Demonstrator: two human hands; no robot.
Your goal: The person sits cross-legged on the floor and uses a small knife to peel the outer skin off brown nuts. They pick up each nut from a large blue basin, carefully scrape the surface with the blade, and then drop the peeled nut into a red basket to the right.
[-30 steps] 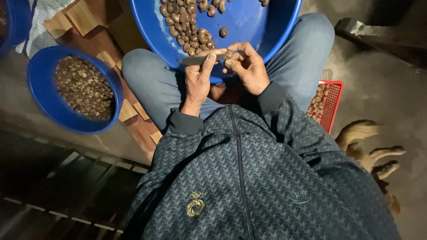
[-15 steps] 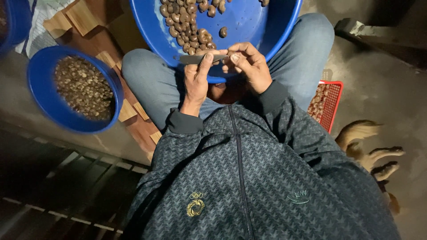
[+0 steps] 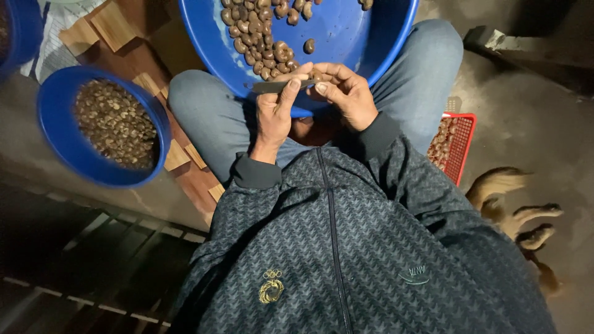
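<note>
Nut (image 3: 314, 75), small and brown, sits pinched at the fingertips of the right hand (image 3: 346, 96), just over the near rim of the large blue basin (image 3: 383, 43) resting on the lap; right-hand fingers (image 3: 331, 69) are curled narrow around it, thumb (image 3: 328, 88) pressed in from below; only part of the nut shows, so its exact shape cannot be told.

Left hand (image 3: 273, 114) grips a thin dark blade (image 3: 272, 86); fingers are closed on it, thumb (image 3: 289, 93) laid along its top; whether there is a separate handle inside the fist cannot be told.

Key relation: blade's long axis runs roughly level, left to right across the view, its right end meeting the nut at the right fingertips; nut lies directly right of the left thumb, touching or just beside the blade end; the two hands are close together, thumbs nearly meeting; the right hand is the one carrying the nut, the left the one carrying the tool.

Surroundings: heap of similar brown nuts (image 3: 260, 37) inside the large basin, one stray nut (image 3: 309, 46) apart from the heap; smaller blue bowl (image 3: 55, 142) of paler pieces to the left on the floor; red mesh basket (image 3: 461, 145) with more pieces at the right knee; wooden offcuts (image 3: 176, 154) beside the left leg.
</note>
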